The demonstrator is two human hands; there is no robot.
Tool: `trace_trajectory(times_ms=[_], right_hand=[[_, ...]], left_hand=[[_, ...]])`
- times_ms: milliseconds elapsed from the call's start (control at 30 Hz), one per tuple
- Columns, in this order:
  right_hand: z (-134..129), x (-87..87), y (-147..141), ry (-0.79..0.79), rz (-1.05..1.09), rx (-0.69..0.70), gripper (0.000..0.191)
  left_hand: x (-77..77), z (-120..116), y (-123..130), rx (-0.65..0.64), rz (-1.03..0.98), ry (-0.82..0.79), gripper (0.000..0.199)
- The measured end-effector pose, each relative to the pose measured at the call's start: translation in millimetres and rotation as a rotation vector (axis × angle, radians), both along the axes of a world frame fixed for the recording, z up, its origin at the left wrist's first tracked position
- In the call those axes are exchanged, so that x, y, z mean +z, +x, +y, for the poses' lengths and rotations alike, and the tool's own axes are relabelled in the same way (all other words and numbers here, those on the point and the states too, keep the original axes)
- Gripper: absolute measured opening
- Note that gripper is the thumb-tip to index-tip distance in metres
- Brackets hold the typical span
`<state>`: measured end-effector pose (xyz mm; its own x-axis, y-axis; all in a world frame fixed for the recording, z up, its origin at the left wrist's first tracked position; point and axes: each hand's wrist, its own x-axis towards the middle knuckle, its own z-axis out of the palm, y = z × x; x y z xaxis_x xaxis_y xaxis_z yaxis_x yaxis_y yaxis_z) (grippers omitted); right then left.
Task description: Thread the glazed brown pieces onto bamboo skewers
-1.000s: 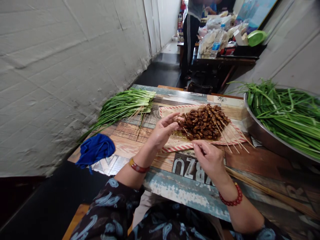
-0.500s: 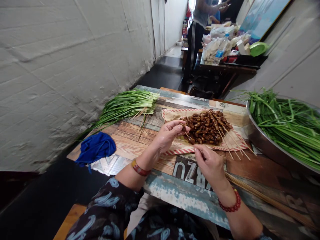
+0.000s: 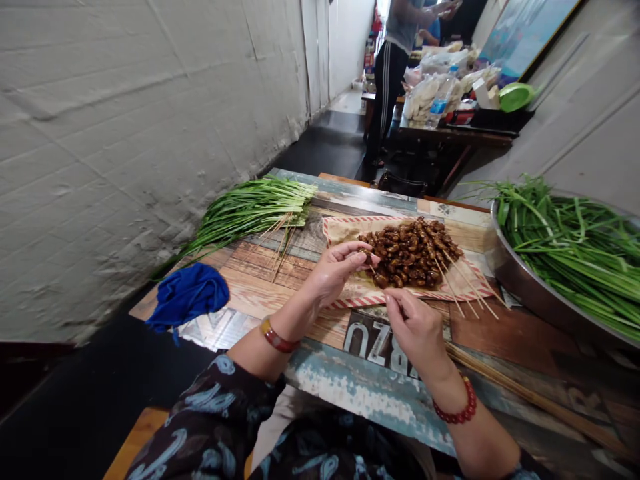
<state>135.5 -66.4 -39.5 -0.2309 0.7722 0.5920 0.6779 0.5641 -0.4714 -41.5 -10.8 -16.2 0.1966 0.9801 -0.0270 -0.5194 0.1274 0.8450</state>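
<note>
Head-worn view, facing forward and down

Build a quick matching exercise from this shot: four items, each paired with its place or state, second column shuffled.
Items:
1. Blue cloth
2. Steel basin
3. Skewered brown food
4. Red bead bracelet

Places and states:
A. Around the right wrist
B. Lying on striped-edged paper
C. Filled with green chives
D. Crumpled on the table, near the wall

Pairs: 1-D, 2-C, 3-B, 4-A
</note>
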Motion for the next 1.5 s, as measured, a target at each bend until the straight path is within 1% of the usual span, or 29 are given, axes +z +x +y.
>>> trace_trajectory(times_ms=[167,400,567,767,1000,1200,1400,1500], right_hand=[[0.3,-0.4,0.7,-0.006,-0.004,-0.007,0.019],[0.0,-1.7,0.3,0.015,-0.019,0.0,0.018],[-0.3,-2.3,-1.3,0.027,-0.027,0.005,0.017],[-0.3,-0.2,-4.7,0.055,-0.028,0.002,0.018],[1.0,-1.5,-8.1,0.015,-0.011,-0.021,0.023],[1.8,0.0,-10.3,-0.007,0.014,-0.017,0.023],[3.3,-1.8,-6.7,-0.03,0.045,-0.03,0.023],[4.2,-4.0,-5.4,-0.039,0.058,-0.035,0.021]], left_hand=[[-1.4,-0.2,0.3,-0.006,0.006,0.022,0.029],[2.4,-0.9,1.0,0.016,-0.013,-0.018,0.03],[1.3,-1.2,1.6,0.036,-0.006,-0.043,0.029],[2.0,-1.9,2.8,0.022,-0.027,-0.044,0.03],[1.3,-1.5,2.7,0.015,-0.043,-0.047,0.031],[1.2,-3.1,4.1,-0.012,-0.05,-0.053,0.03],[4.5,-2.0,-0.2,-0.102,-0.139,-0.075,0.045],[3.2,-1.3,-1.0,-0.131,-0.131,-0.107,0.048]])
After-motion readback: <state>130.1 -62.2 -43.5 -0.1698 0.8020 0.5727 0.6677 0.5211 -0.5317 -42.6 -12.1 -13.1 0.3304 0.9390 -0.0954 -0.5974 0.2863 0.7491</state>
